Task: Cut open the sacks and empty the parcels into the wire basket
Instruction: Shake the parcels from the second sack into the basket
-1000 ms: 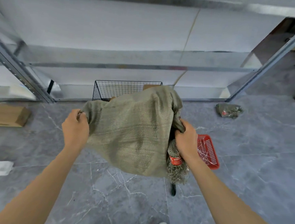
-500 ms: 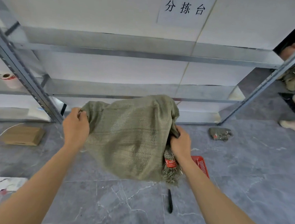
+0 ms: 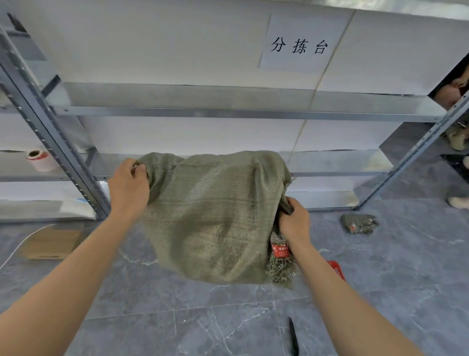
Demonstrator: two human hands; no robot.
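Fingers of left hand clenched on upper left corner of sack, cloth bunched in the fist, back of hand toward camera. Right hand grips gathered fabric on the sack's right edge, its fingers curled tight round the bunch. Both arms stretched forward. Sack is up in the air between the two hands, above floor and in front of the lower shelves of rack. It hangs slack, top edge humped, bottom edge free. Cannot tell if anything is inside. Frayed end with red tag dangles just under right hand, beside the wrist.

Black tool lies on floor below the sack, between the forearms and nearer the right one. Red basket on floor, mostly hidden behind right forearm. Crumpled sack on floor right of right hand, near the rack foot. Box on floor at left, white cable running past it. Tape roll on a low shelf at left. Paper sign with printed characters on the white panel behind rack. Shoes of another person at far right edge
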